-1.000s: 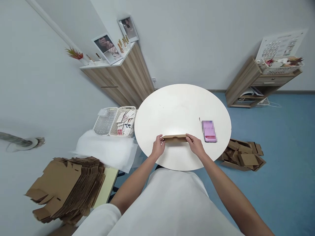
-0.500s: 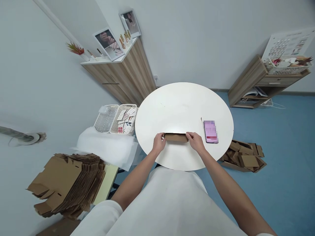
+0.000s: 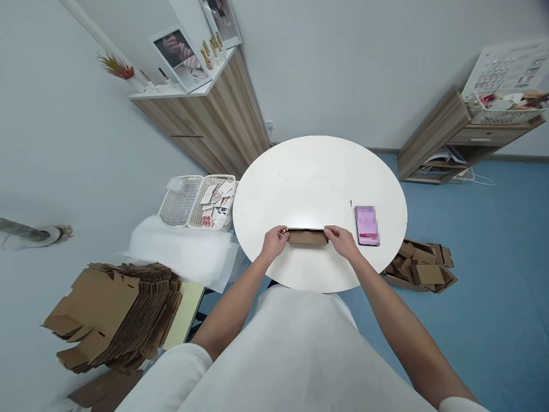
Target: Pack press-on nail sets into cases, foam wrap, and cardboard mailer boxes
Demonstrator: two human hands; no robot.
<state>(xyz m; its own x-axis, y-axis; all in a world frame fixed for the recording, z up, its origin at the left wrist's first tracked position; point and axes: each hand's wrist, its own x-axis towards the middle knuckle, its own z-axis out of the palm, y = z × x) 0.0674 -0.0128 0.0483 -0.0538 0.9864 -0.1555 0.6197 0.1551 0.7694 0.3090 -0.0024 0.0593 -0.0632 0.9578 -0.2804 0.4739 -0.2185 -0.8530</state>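
A small brown cardboard box (image 3: 307,237) rests near the front edge of the round white table (image 3: 319,183). My left hand (image 3: 275,242) grips its left end, fingers closed at the upper corner. At the opposite end, my right hand (image 3: 341,240) pinches the upper right corner. A dark gap runs along the box's top edge between the two hands. Right of my right hand lies a phone (image 3: 367,225) with a pink and purple screen. The inside of the box is hidden from me.
Left of the table stand a basket of printed cards (image 3: 217,201), a basket of clear items (image 3: 180,200), white sheets (image 3: 180,249) and stacked flat cardboard (image 3: 115,315). A carton of folded boxes (image 3: 422,266) sits on the floor at right. Wooden cabinets (image 3: 223,114) stand behind.
Both hands keep hold of the box's ends, and the dark gap along its top edge looks slightly thicker. The whole view has shifted a little, with the table appearing higher.
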